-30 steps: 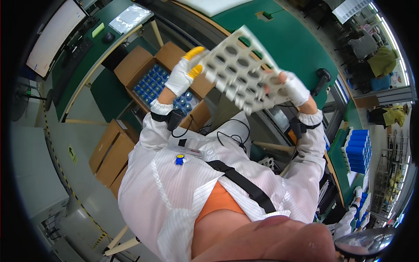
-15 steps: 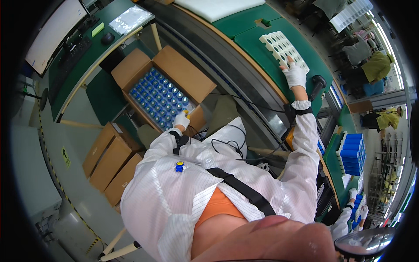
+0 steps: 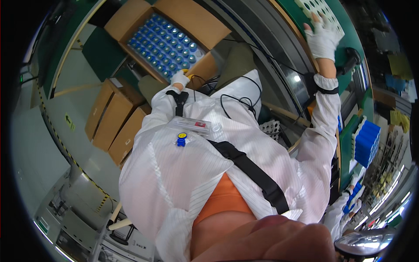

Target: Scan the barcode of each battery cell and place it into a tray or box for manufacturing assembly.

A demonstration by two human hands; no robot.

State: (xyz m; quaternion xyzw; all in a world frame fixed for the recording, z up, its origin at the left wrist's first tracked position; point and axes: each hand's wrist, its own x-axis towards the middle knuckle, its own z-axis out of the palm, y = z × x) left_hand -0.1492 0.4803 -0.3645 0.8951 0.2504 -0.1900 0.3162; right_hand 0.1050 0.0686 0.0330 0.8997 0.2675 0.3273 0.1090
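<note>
My left hand, in a white glove, is at the near edge of an open cardboard box. Its fingers look curled, with something small and yellow at their tips; what it grips is too small to make out. Rows of blue cylindrical cells with pale round tops fill much of the box. Far to the right, my gloved right hand rests on the near end of a white tray with round holes, fingers spread and bare at the tips. The tray's far end is cut off by the picture.
A black handheld scanner lies beside the tray on the green bench. Closed cardboard boxes stand at left. Black cables loop over my lap. A block of blue cylinders and a co-worker's sleeve are at right.
The whole view has shifted, so the box and the tray sit higher in the picture. My right hand stays on the tray and my left hand at the box's near edge.
</note>
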